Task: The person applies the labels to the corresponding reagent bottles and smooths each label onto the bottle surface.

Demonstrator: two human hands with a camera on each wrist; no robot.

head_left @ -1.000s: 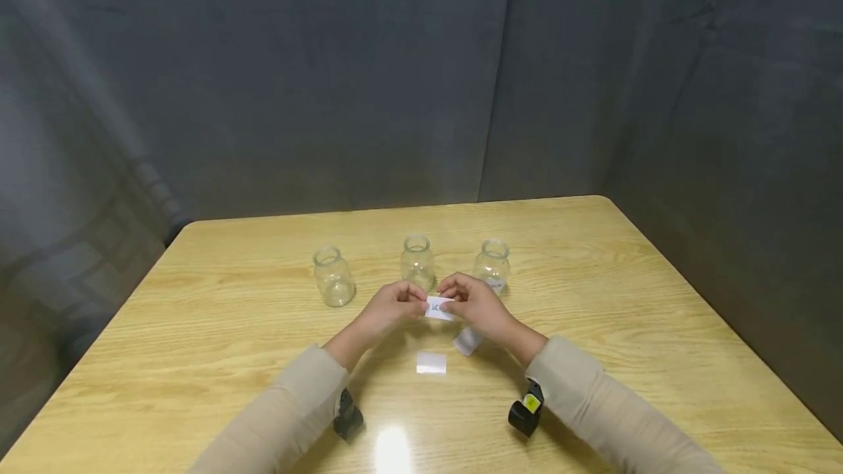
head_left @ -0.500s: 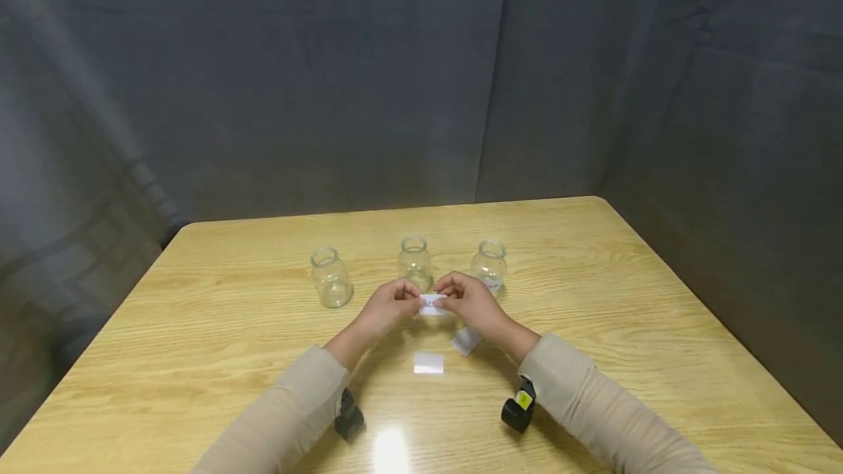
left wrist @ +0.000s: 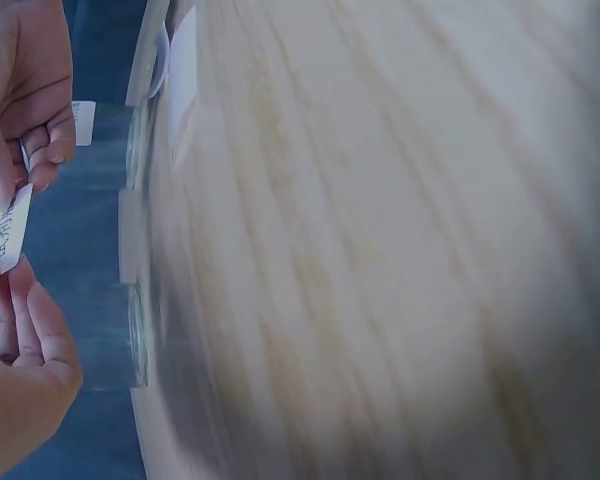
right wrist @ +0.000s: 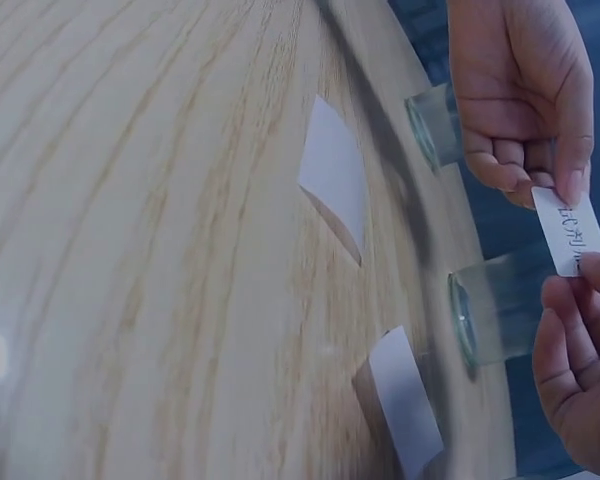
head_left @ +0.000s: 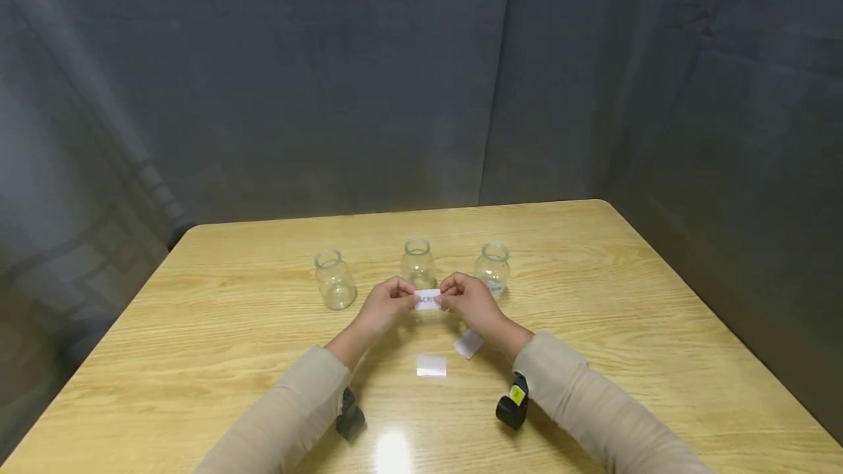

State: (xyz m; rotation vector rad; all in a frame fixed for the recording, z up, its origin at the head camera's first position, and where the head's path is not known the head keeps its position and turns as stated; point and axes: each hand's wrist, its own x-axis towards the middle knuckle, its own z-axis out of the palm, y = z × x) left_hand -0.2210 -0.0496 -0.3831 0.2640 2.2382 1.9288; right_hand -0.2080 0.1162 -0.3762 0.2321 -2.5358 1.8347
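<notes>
My left hand (head_left: 385, 307) and right hand (head_left: 474, 303) pinch a small white label (head_left: 427, 300) between thumbs and fingertips, one at each end. Dark characters show on its face, which is turned toward me; the thumbs cover its ends. It is held above the table, in front of the middle glass jar (head_left: 418, 262), overlapping its lower part in the head view. In the right wrist view the label (right wrist: 568, 232) is flat between the hands. The right glass jar (head_left: 492, 266) bears a similar white label low on its front, partly hidden by my right hand.
A left glass jar (head_left: 336, 284), open-topped like the others, stands apart to the left. Two white paper pieces (head_left: 431, 366) (right wrist: 405, 405) lie on the wooden table (head_left: 217, 357) below the hands, slightly curled. A dark curtain (head_left: 329, 93) hangs behind the table.
The label has shifted slightly left and levelled out between the hands, and more of its characters show. My right hand has moved a little left; the jars and loose papers stay put.
</notes>
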